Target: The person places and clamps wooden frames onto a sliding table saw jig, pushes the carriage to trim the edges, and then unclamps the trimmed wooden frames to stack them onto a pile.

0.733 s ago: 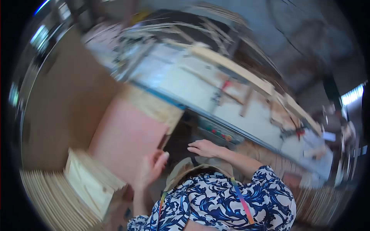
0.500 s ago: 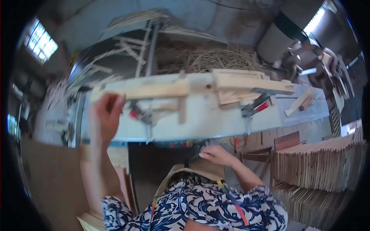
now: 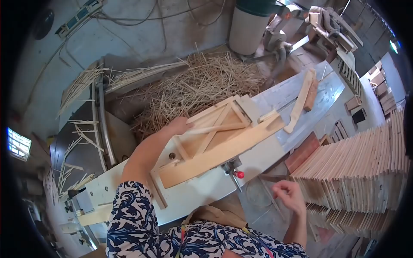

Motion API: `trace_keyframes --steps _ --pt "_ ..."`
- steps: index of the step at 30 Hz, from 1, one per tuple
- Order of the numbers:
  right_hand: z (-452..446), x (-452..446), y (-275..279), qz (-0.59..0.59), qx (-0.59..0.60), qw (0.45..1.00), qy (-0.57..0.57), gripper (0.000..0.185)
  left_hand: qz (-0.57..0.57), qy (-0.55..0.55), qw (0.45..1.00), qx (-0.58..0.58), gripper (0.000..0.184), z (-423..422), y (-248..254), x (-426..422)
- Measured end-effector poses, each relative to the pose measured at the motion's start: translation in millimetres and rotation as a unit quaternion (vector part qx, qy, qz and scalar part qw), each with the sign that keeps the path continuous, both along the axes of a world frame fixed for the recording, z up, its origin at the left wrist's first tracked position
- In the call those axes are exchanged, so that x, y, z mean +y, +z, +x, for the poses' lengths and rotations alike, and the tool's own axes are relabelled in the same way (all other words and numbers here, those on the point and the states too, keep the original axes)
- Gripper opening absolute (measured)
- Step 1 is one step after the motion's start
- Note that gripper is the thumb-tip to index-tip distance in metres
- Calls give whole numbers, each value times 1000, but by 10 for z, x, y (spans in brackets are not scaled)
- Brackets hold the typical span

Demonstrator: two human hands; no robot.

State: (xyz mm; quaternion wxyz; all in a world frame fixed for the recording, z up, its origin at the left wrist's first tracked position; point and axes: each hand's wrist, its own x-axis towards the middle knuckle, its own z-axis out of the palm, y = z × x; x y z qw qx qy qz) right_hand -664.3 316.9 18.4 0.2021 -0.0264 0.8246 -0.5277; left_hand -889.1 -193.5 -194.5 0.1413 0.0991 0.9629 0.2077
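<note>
On the pale machine table (image 3: 189, 202), my left hand (image 3: 178, 125) reaches across to the far side, its fingers closed round the left end of a thin wooden strip (image 3: 228, 127). That strip lies across a wooden frame with crossed slats (image 3: 214, 134). In front of the frame is a long, wide wooden board (image 3: 223, 152), with a red-knobbed clamp (image 3: 234, 173) at its near edge. My right hand (image 3: 289, 195) hangs in the air before the table's near edge, fingers curled, nothing visible in them, left of a stack of wooden panels (image 3: 348, 172).
Thin wood offcuts (image 3: 202, 79) are heaped behind the table. Two wooden pieces (image 3: 301, 101) lie on its metal right end. A short batten (image 3: 158, 191) rests near the board's left end. A metal pipe (image 3: 106, 124) rises at the left, and a large bin (image 3: 251, 30) stands behind.
The view has swung right, towards the table and panel stack. My left hand has moved from the air over to the frame and closed on the strip. My right hand has moved out to the right.
</note>
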Motion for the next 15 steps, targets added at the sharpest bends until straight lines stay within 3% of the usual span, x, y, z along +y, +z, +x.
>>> trace_keyframes --steps 3,4,7,9,11,14,15 --pt "-342 -80 469 -21 92 995 -41 10 -21 63 998 -20 51 153 387 30" --pt "-467 -184 668 -23 97 995 -19 10 -12 64 998 22 47 246 669 55" --pt "-915 -761 1069 -64 100 989 86 14 -60 81 984 145 37 612 1773 44" --pt "-1233 -1329 1122 -26 172 957 232 20 -126 119 948 266 36 887 2325 -306" --pt "-1475 -2144 1083 2 223 947 231 29 -57 234 914 325 38 1318 2849 -700" --pt "-1794 -3553 1038 -133 159 964 165 30 94 363 851 369 39 2126 3346 -1205" --pt "-1784 -4087 1175 -177 169 957 154 32 90 386 841 369 39 2420 3403 -1345"
